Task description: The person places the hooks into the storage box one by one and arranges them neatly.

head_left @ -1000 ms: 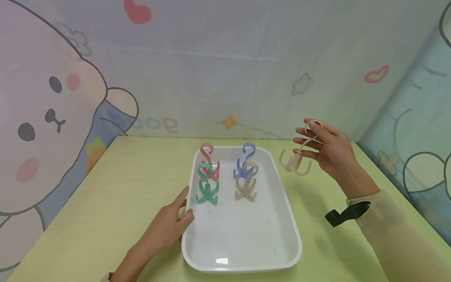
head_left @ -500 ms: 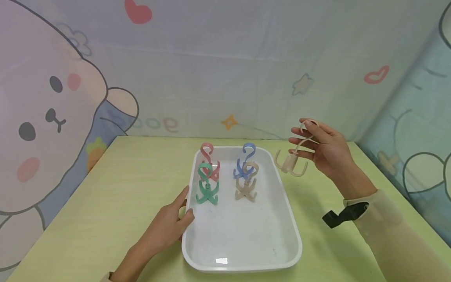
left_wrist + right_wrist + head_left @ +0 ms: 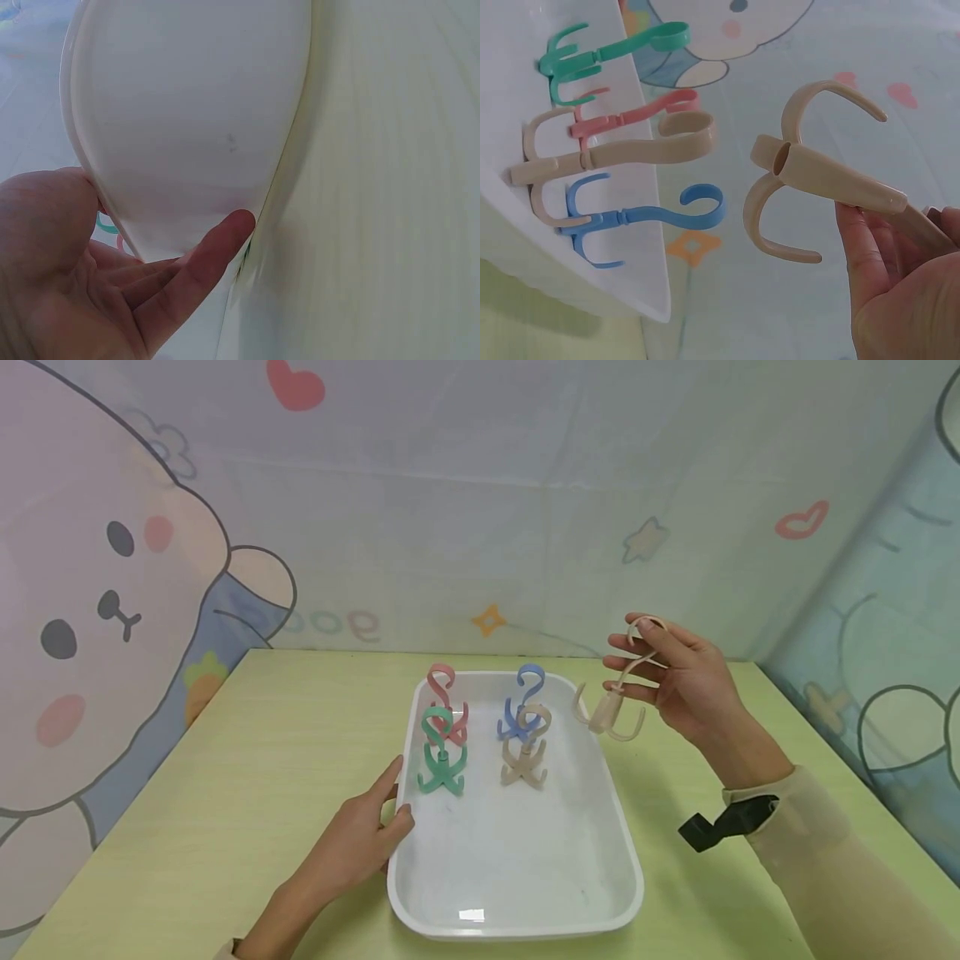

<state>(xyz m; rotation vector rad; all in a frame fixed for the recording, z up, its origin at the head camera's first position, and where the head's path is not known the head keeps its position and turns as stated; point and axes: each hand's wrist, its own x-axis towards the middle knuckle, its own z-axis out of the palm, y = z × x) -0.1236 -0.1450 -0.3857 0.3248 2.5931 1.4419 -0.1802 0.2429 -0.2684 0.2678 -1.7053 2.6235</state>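
In my right hand (image 3: 693, 689) is a beige rotating hook hanger (image 3: 604, 714), pinched at its curved top with its prongs hanging down beside the tray's right rim. The right wrist view shows this hanger (image 3: 840, 178) tilted, clear of the others. My left hand (image 3: 360, 835) holds the left wall of a white tray (image 3: 517, 868), thumb at the rim and fingers against the outside. Standing inside the tray are a pink hook hanger (image 3: 441, 673), a blue one (image 3: 517, 722), a green one (image 3: 442, 772) and another beige one (image 3: 523, 767).
The tray sits on a pale yellow-green table (image 3: 225, 810). A cartoon-printed cloth (image 3: 450, 510) hangs behind it and along the sides. The hangers stand in two rows in the tray's far half; its near half shows bare white bottom.
My right hand has moved a little to the left with the beige hook hanger, bringing its prongs over the tray's right rim. The left hand, tray and standing hangers have stayed put.
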